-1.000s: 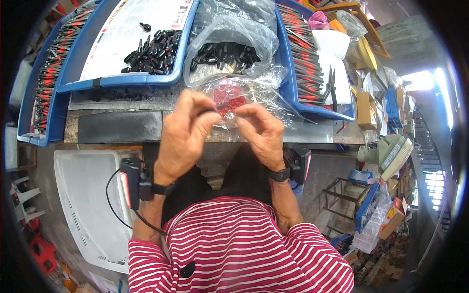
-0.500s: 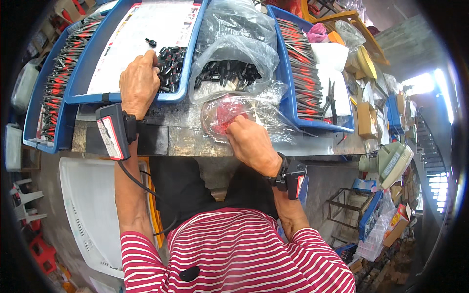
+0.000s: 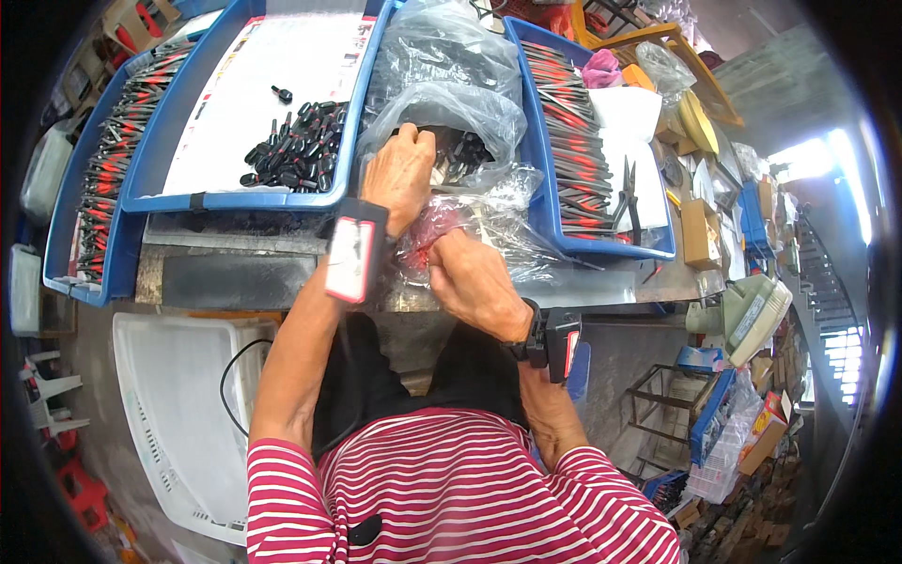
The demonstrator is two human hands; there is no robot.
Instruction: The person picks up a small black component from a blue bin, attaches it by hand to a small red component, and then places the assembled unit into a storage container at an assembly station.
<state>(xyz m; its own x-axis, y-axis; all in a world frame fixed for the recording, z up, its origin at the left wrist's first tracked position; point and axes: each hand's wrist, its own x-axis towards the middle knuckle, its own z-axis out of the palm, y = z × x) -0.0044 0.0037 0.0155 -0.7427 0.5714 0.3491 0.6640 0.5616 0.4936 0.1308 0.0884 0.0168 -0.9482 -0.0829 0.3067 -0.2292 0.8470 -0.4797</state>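
Observation:
My left hand is at the mouth of a clear plastic bag of small black parts. Its fingertips point down and away, hidden behind the hand. Closer to me, my right hand is closed, fingers pressed together, beside a clear bag of small red pieces; what it pinches is hidden. Left of the bags, a blue tray holds a white printed sheet with a heap of black knob-like parts on it. One black part lies apart from the heap.
A blue tray at far left holds many thin black-and-red tools. Another blue tray at right holds similar tools, white paper and black-handled pliers. The bench edge runs before me, with a white plastic crate below.
My left hand has gone from the heap in the blue tray rightward to the bag of black parts. My right hand stays near the red pieces.

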